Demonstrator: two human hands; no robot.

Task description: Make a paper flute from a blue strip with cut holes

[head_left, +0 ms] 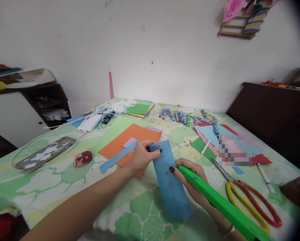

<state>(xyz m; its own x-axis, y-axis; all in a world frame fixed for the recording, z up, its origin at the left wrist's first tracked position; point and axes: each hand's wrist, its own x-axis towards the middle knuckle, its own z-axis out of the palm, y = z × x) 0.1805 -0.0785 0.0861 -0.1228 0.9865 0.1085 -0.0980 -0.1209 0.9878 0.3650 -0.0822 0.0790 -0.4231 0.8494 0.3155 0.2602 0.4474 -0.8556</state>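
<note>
My left hand [145, 155] pinches the upper left edge of a blue paper strip [171, 190], thumb on top. Several small round spots, like holes, run along the strip, which hangs tilted above the tablecloth. On its right side, my right hand [194, 172] is closed round a long bright green tool [220, 197], with the thumb against the paper's edge. The tool's near end reaches toward the lower right; I cannot make out its kind. Behind the left hand are a narrow blue strip [117, 157] and orange paper [130, 137].
Scissors [230, 182] with yellow and red handles lie right, near white pens [265, 179] and coloured papers [202, 147]. Curled paper pieces [181, 117] line the back. At left are a phone [47, 154], a red case [83, 158] and a white power bank [90, 123] with cables.
</note>
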